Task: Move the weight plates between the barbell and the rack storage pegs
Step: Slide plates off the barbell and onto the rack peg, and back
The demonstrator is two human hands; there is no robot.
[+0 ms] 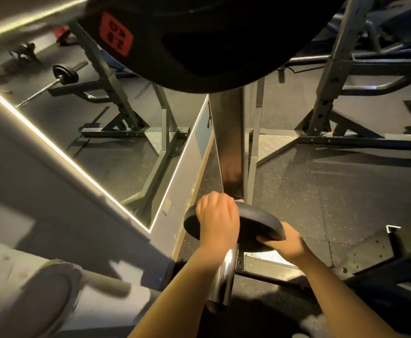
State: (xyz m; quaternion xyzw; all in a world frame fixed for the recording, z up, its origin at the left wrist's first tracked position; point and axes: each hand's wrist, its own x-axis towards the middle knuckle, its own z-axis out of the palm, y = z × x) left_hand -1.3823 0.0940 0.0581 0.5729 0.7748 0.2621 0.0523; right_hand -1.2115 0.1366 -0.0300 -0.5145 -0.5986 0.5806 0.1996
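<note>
Red label (116, 34) reading 20 on large overhead plate (199, 45). Small plate (255, 223) lying near-flat on chrome peg (224, 276), left hand (217, 215) and right hand (286, 245) fingers clamped on rim.

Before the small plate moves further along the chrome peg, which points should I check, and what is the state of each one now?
1. Left hand grips the small black plate over its upper rim: ok.
2. Right hand holds the lower right edge: ok.
3. Plate sits on the chrome peg: cannot tell, the plate hides its own hole.
4. Fingers away from the gap between plate and rack post: cannot tell, the left fingertips are hidden.
5. Large black plate overhead is clear of the hands: ok.
</note>
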